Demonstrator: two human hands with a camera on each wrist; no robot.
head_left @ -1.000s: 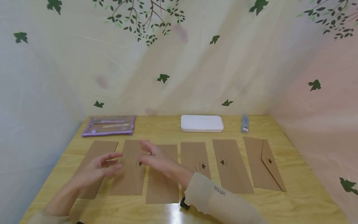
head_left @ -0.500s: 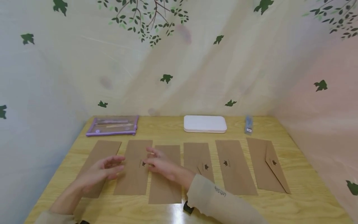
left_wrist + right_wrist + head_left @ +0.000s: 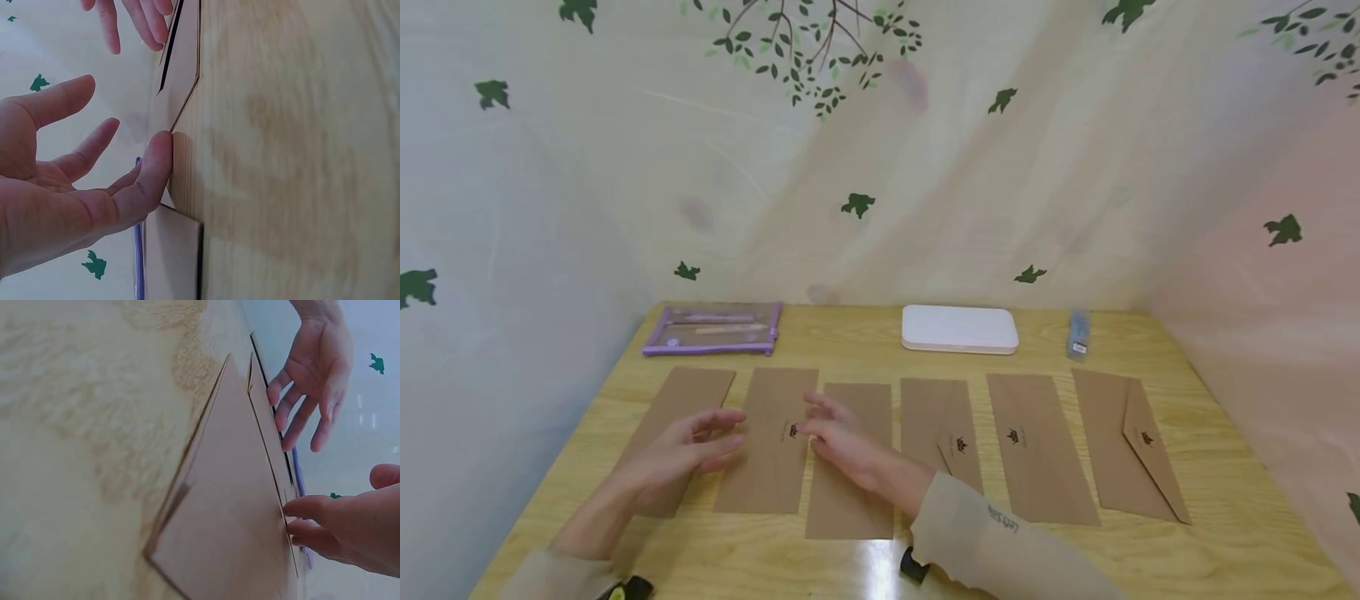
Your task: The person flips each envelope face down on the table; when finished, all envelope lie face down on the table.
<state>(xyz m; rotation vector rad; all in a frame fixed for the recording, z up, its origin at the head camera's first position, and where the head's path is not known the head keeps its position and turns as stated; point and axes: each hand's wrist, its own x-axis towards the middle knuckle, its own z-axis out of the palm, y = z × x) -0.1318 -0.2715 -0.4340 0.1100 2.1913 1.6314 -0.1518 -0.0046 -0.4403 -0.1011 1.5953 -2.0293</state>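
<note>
Several brown paper envelopes lie in a row on the wooden table. My left hand [image 3: 681, 450] is over the leftmost envelope [image 3: 700, 387], palm turned inward, its loosely bent fingers holding nothing. Between my two hands lies the second envelope [image 3: 760, 483], with a small dark crown print near its right edge. My right hand [image 3: 850, 446] is over the third envelope [image 3: 850, 517], its fingertips close to that print. The right wrist view shows the right hand's fingers [image 3: 312, 509] by an envelope edge; whether they touch it I cannot tell.
Along the back stand a purple-edged clear pencil pouch [image 3: 715, 337], a white flat case [image 3: 958, 327] and a small bluish packet [image 3: 1078, 333]. Further right lie a fourth envelope [image 3: 925, 417], a fifth [image 3: 1045, 467] and one with its flap showing [image 3: 1105, 450]. Fabric walls surround the table.
The head view has turned slightly, so everything sits further right in it. My right hand has drawn back a little to the right from the crown print. The envelopes have not moved.
</note>
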